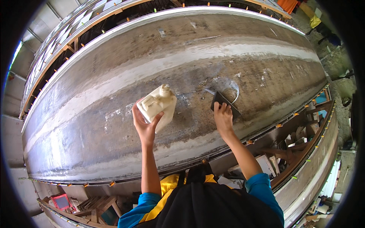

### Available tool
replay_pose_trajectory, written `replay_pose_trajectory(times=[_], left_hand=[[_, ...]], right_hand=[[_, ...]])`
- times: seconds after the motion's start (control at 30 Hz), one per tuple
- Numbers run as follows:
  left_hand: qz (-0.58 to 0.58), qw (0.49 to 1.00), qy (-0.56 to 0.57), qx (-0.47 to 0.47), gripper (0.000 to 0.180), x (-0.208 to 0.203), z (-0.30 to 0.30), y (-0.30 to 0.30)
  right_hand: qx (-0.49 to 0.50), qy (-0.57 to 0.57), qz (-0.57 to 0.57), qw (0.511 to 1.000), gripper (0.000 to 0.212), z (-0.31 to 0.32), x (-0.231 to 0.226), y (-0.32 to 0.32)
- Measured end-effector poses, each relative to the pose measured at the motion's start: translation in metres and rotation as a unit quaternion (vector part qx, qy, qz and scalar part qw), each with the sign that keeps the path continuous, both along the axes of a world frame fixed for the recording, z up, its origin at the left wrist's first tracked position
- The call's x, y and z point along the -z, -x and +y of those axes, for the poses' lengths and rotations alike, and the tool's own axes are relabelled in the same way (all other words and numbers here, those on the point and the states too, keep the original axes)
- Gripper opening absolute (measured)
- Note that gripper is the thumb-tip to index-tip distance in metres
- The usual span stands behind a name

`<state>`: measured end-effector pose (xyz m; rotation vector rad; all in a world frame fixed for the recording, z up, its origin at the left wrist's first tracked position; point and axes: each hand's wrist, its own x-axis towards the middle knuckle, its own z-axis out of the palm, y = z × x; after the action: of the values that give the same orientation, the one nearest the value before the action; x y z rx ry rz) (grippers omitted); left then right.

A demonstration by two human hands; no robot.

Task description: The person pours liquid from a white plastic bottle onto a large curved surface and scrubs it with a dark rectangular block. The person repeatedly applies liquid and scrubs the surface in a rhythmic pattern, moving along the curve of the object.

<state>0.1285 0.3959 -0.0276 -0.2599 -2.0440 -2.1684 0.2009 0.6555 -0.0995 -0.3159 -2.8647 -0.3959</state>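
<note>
My left hand (pixel 147 121) is closed around an off-white plastic jug (pixel 164 108) with a short neck on top, held tilted over a long brown-and-grey panel (pixel 125 78). Whether its neck is capped is hard to make out. In my right hand (pixel 223 118) is a flat black pad (pixel 218 100), gripped from above with its far edge at the panel's surface. A pale, curved wet streak (pixel 236 93) arcs beside the pad. The pad's underside is hidden.
Small orange and green pegs line the panel's long edges. A wooden frame with pale sheets (pixel 81 21) runs along the far left. Wood scraps and offcuts (pixel 298 136) fill a framed trough on the right; a red-framed object (pixel 61 201) lies at lower left.
</note>
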Motion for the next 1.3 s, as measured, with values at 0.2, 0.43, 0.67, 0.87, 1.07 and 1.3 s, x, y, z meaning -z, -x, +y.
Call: replay_pose_trajectory(times=[0.2,0.43,0.67,0.87,1.07,1.3], left_hand=[[0.000,1.000,-0.006,0.010,0.070,-0.006,-0.009,0.000],[-0.015,1.000,-0.019,-0.003,0.067,-0.007,-0.019,-0.005],[0.023,0.999,-0.035,-0.005,0.070,0.003,-0.012,-0.001],[0.014,0.999,-0.036,0.005,0.072,0.004,-0.004,-0.007],[0.029,0.999,-0.013,0.021,0.073,0.002,-0.001,-0.003],[0.144,0.964,0.201,0.100,0.069,-0.024,0.009,0.012]], right_hand=[[0.138,0.152,0.063,0.977,0.024,0.095,-0.031,0.021],[0.017,-0.103,0.037,0.994,0.018,-0.013,0.003,0.016],[0.078,0.187,-0.059,0.978,0.027,0.035,-0.047,0.009],[0.090,-0.042,-0.013,0.995,0.025,-0.009,-0.006,0.008],[-0.058,0.204,-0.031,0.977,0.026,-0.058,-0.017,-0.037],[0.059,0.160,-0.009,0.985,0.020,-0.012,-0.023,-0.016]])
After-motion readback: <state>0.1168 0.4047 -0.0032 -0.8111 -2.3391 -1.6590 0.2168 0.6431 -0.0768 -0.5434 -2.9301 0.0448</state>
